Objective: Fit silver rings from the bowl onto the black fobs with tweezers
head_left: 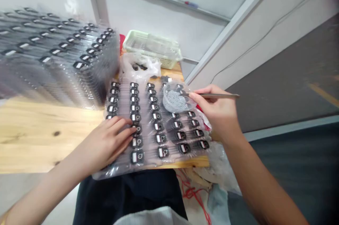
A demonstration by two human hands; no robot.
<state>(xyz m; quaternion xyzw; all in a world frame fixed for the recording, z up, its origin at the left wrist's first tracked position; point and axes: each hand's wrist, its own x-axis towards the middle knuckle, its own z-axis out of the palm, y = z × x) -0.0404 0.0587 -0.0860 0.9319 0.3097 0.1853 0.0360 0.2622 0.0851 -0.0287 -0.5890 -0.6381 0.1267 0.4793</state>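
A clear plastic tray (147, 131) lies before me, with rows of small black parts (137, 142), each bearing a white rectangle and a round ring. My left hand (113, 142) rests on the tray's left side, fingers stretched out, fingertips touching a black part in the second column. In my right hand (215, 106) a pair of tweezers (225, 95) is pinched. The tips reach into a round clear tub (169, 106) of tiny pale grey pieces, which stands on the tray's far right part. Whether the tips hold a piece is too small to tell.
A tall stack of filled clear trays (87, 73) stands at the left on the wooden table (34, 133). Behind the tub are a crumpled plastic bag (127, 71) and a pale green basket (166, 63). A partition wall borders the right. Red cord (194, 193) lies below the table edge.
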